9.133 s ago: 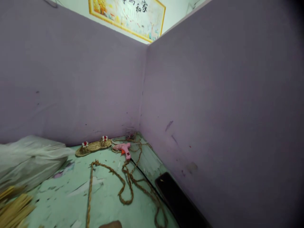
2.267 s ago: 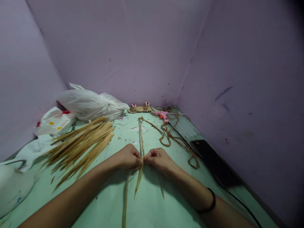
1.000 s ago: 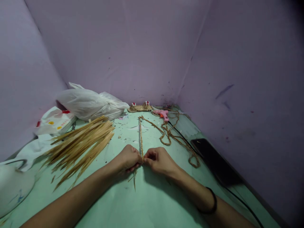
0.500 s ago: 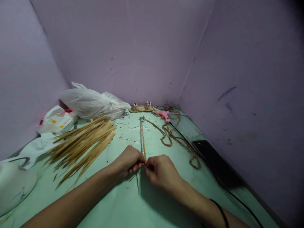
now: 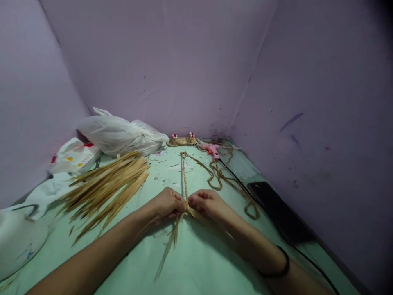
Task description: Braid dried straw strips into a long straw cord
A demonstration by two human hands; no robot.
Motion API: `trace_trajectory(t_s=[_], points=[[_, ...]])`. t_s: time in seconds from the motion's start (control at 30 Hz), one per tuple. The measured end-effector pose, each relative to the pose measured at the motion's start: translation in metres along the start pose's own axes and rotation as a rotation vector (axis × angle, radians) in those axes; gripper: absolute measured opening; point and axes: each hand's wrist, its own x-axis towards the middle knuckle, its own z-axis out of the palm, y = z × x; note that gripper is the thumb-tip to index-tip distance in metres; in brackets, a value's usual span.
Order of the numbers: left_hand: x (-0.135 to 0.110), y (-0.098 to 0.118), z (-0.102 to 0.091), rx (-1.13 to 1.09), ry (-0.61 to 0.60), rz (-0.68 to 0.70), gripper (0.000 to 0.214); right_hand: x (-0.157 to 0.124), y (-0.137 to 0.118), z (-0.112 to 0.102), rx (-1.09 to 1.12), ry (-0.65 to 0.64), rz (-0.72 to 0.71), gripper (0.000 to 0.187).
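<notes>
A thin tan braid (image 5: 184,176) of dried plant fibre runs straight from a knot at the far end of the surface down to my two hands. My left hand (image 5: 168,203) pinches the near end of the braid from the left. From the right, my right hand (image 5: 208,203) has its fingers closed on strands at that same end. Loose fibre strands (image 5: 174,235) hang from beneath the fingers toward me, and others pass under my right hand. Beyond the knot, the braided cord (image 5: 210,178) continues in loose coils to the right.
A bundle of dried leaf strips (image 5: 107,188) lies at left. Behind it are a white plastic bag (image 5: 119,133) and a printed packet (image 5: 75,155). A pink glue gun (image 5: 211,150), a woven piece with beads (image 5: 182,141) and a black phone (image 5: 279,211) occupy the back and right.
My right hand has moved slightly up and away from me, its fingers shifting at the braid's end. The loose strands below now show more fully spread.
</notes>
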Motion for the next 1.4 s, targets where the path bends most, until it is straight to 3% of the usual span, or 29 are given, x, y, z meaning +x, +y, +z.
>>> trace_trajectory(t_s=[0.13,0.33,0.53,0.77,0.93,1.0,1.03,1.17,1.23,1.3,1.4], points=[[-0.003,0.004,0.002,-0.026,0.009,-0.004,0.004,-0.001,0.006,0.01,0.155,-0.151,0.133,0.007],[-0.003,0.005,0.002,0.05,-0.036,0.024,0.013,0.001,0.005,0.002,0.008,-0.229,0.103,0.016],[0.001,-0.001,-0.002,0.332,-0.001,0.104,0.019,0.01,0.014,-0.003,-0.112,-0.161,0.032,0.018],[-0.01,0.012,-0.004,0.509,-0.004,0.103,0.013,0.011,0.011,-0.006,-0.063,-0.149,0.112,0.011],[-0.014,0.023,-0.032,0.502,-0.136,0.045,0.016,0.011,0.013,-0.007,-0.066,-0.168,0.084,0.011],[-0.018,0.031,-0.055,0.546,-0.051,0.064,0.02,0.011,0.016,-0.006,-0.102,-0.16,0.074,0.013],[-0.021,0.036,-0.069,0.581,0.052,0.093,0.021,0.011,0.017,-0.006,-0.115,-0.154,0.076,0.014],[-0.047,0.053,-0.123,0.726,0.659,0.126,0.018,0.013,0.019,-0.004,-0.128,-0.166,0.07,0.018],[-0.059,0.055,-0.144,0.847,0.833,0.092,0.016,0.013,0.018,-0.004,-0.137,-0.178,0.076,0.019],[-0.066,0.052,-0.157,0.95,0.873,0.06,0.013,0.013,0.018,-0.004,-0.135,-0.192,0.08,0.021],[-0.06,0.04,-0.163,1.01,0.753,0.042,0.01,0.013,0.018,-0.005,-0.132,-0.204,0.082,0.023]])
